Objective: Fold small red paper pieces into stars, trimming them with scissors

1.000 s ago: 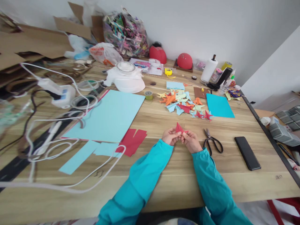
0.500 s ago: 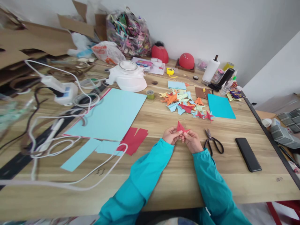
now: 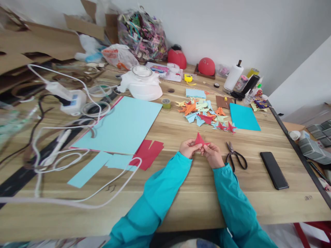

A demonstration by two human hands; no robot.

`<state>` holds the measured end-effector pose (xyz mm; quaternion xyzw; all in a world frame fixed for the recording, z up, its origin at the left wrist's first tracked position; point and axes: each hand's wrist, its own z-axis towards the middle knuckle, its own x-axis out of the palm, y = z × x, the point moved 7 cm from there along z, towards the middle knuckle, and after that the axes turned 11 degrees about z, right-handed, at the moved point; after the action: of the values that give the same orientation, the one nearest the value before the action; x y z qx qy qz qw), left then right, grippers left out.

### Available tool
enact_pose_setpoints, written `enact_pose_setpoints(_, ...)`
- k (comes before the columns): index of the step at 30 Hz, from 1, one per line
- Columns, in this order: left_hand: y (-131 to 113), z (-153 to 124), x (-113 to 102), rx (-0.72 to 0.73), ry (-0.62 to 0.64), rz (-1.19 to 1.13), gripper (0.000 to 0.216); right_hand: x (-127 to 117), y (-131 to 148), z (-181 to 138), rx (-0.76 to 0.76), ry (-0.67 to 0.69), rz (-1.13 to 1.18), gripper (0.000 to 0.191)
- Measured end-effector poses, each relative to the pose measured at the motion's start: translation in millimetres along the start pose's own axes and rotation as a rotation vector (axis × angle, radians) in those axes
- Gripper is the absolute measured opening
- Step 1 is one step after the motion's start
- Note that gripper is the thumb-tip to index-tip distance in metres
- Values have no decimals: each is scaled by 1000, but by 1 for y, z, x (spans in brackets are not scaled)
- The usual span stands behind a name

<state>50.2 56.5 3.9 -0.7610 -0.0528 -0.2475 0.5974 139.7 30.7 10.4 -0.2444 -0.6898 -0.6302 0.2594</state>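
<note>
Between my two hands is a red folded paper piece point(image 3: 199, 138) with a pointed tip standing up. My left hand point(image 3: 189, 148) pinches its left side, thumb on top. On the other side my right hand point(image 3: 212, 154) is closed on its right part, and the fingers hide the lower folds. Beyond the hands lies a heap of folded paper cranes point(image 3: 204, 111) in orange, blue, yellow and red. Black-handled scissors point(image 3: 235, 156) rest just right of my right hand. Red paper strips point(image 3: 149, 153) lie to the left.
Large light-blue sheets point(image 3: 126, 124) cover the left of the table, with a blue strip point(image 3: 89, 169) and a white cable point(image 3: 113, 198) in front. A black phone point(image 3: 274, 170) lies at right. A turquoise sheet point(image 3: 244, 116) and a green tape roll point(image 3: 166, 103) sit farther back.
Both hands stay in nearly the same place, still holding the red folded paper. Its raised tip looks slightly wider now. Nothing else on the table has visibly moved.
</note>
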Motion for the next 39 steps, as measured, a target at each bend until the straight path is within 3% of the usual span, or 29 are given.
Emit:
enact_pose_setpoints(3, 0, 0, 1, -18, 22, -45, 30, 0, 0, 0, 11, -12, 1, 13)
enact_pose_setpoints(9, 6, 2, -5, -30, -79, -29, 32, -1, 0, 1, -23, -47, -4, 12)
enact_pose_setpoints(15, 5, 2, -2, -71, 14, -55, 26, 3, -1, 0, 14, -4, 17, 18)
enact_pose_setpoints(25, 2, 0, 2, -66, 5, -19, 30, -1, 0, 1, -10, -54, 21, 16)
enact_pose_setpoints(39, 4, 4, -10, -54, -144, -47, 34, -7, 4, 2, -92, -120, 17, 15)
